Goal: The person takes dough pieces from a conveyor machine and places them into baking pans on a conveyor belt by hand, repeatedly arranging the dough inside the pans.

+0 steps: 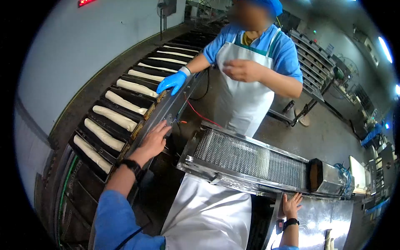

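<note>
My left hand (155,140) rests on the metal rail (146,132) beside the dough tins, fingers apart and nothing in it. Long pale dough pieces (113,117) lie in a row of dark tins (95,160) to its left. On the right, my right hand (292,205) lies flat with spread fingers at the edge of a shiny metal table (318,216), just below the mesh conveyor (250,160). Neither hand holds anything. Part of a dough piece (329,239) shows on that table at the lower right.
A co-worker (246,75) in a white apron stands across the conveyor, a blue-gloved hand (173,82) by the tins. A red cable hangs near the rail. Stacked racks (310,58) stand behind at the right. A metal box (333,179) sits at the conveyor's right end.
</note>
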Demonstrator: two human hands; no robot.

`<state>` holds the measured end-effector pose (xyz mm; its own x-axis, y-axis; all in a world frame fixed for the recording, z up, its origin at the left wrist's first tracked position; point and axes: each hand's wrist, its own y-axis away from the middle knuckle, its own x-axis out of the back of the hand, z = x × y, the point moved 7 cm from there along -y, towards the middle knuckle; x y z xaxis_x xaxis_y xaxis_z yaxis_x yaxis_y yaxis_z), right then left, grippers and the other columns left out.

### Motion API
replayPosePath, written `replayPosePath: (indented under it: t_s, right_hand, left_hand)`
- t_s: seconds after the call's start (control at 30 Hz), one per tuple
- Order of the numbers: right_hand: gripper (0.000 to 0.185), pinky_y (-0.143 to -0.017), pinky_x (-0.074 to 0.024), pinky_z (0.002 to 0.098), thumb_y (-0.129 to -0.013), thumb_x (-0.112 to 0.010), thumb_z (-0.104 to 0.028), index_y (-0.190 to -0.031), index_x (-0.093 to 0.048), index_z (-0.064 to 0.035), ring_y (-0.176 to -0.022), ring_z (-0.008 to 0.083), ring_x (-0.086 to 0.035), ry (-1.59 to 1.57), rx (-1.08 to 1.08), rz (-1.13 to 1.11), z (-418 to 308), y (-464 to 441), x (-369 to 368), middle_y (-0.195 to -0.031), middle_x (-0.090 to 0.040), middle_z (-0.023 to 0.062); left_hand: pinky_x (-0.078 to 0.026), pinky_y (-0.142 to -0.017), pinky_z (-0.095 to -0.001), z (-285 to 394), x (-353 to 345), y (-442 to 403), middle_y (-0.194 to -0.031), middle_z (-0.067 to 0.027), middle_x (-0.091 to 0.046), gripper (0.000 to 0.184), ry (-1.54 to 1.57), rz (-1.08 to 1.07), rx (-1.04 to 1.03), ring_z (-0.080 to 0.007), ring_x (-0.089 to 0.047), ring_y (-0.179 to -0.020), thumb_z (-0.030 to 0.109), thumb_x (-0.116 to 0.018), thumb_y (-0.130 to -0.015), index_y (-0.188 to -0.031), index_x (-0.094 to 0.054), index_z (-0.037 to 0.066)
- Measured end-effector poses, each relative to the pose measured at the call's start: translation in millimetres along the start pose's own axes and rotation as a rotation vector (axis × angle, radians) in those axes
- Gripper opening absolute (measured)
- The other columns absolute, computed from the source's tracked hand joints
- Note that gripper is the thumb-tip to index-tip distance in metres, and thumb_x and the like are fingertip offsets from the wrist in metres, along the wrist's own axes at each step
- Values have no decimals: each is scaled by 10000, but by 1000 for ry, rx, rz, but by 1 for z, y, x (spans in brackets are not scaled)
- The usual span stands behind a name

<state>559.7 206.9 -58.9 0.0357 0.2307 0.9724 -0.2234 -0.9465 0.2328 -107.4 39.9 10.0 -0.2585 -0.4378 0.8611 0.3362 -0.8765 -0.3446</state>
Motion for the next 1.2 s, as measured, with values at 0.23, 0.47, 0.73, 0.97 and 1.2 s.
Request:
replayPosePath:
  t_s: [0.23,0.47,0.73,0.97,1.2]
  right_hand:
    - [965,-1130,-54,583,-889,-361,-668,-1470,-119,65,-1448,370,-36,-59,45,67,-6,12,3,-1554,-88,232]
    - [1001,-1144,-61,550,-874,-432,-643,-1466,-71,79,-1449,354,-63,-77,25,181,-8,10,4,-1548,-104,243]
    - [1113,-1156,-69,510,-820,-450,-716,-1457,-42,100,-1447,369,-56,-66,-34,219,-8,-2,0,-1529,-89,294]
    - [1120,-1158,-65,500,-814,-432,-737,-1456,-66,105,-1443,378,-63,-90,-18,240,-9,3,3,-1524,-94,305]
    - [1108,-1153,-68,514,-825,-432,-724,-1455,-56,107,-1437,388,-85,-97,-9,252,-12,6,7,-1519,-106,310]
  left_hand:
    - [-253,-1138,-424,-32,-36,-7,-1513,-142,-270,523,-432,-320,-209,-327,-198,-1416,10,-606,-759,-1274,-557,83]
    - [-299,-1112,-396,-27,-25,-15,-1488,-146,-309,468,-131,-266,77,-308,-278,-1381,114,-633,-757,-1211,-565,24]
    - [-309,-1106,-398,-39,-33,-21,-1479,-142,-318,465,-138,-182,52,-301,-301,-1368,137,-631,-765,-1210,-557,26]
    - [-316,-1101,-410,-36,-26,-22,-1482,-146,-315,440,-159,-205,60,-323,-319,-1355,121,-629,-755,-1179,-568,21]
    - [-323,-1095,-409,-13,-12,-24,-1484,-150,-313,453,-183,-243,130,-328,-316,-1355,123,-635,-770,-1206,-562,23]
